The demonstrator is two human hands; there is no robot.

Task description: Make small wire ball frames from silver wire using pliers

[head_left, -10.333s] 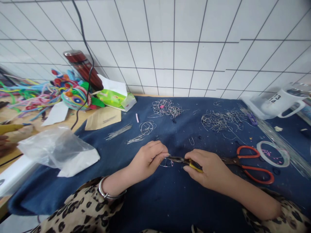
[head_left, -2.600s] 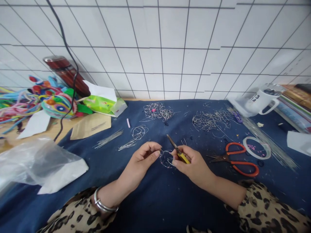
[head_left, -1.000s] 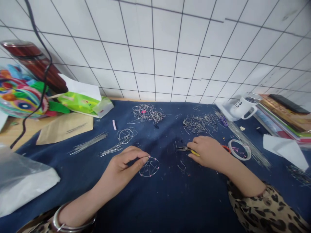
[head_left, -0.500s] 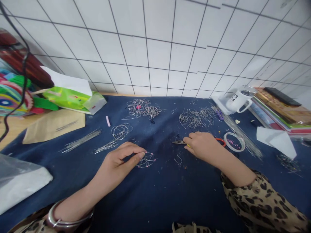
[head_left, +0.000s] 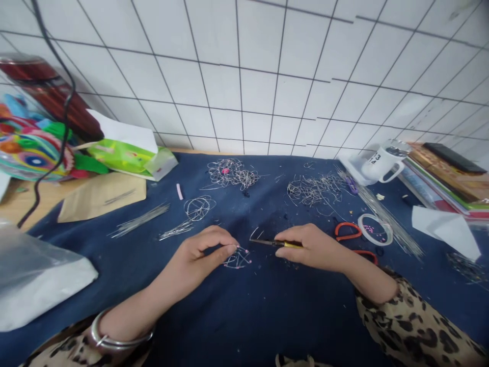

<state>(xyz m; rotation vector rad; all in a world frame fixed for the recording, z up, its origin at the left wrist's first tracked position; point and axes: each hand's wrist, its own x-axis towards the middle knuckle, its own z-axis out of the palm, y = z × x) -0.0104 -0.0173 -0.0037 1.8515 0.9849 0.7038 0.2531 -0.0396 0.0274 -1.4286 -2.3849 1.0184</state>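
Observation:
Between thumb and forefinger, my left hand (head_left: 204, 252) pinches a small wire piece with pink beads (head_left: 239, 258), its loops spreading out to the right of the fingertips. My right hand (head_left: 309, 245) is closed around yellow-handled pliers (head_left: 271, 242), whose jaws point left toward the beaded piece but stay apart from it. At the tip of the jaws is a short, thin bent wire (head_left: 255, 233); whether the jaws grip it I cannot tell. Part of the pliers' handles is hidden in my palm.
Tangled wire (head_left: 317, 188) and a beaded wire heap (head_left: 231, 173) lie toward the wall. Red-handled scissors (head_left: 347, 231) and a round bead dish (head_left: 361, 229) are at right, near a white mug (head_left: 382, 164). Straight wires (head_left: 141, 220) lie left. A plastic bag (head_left: 46, 285) sits at front left.
My right hand has brought the pliers left, closer to the beaded wire piece, and the red scissor handles now show. The view has shifted slightly left. My left hand keeps its pinch.

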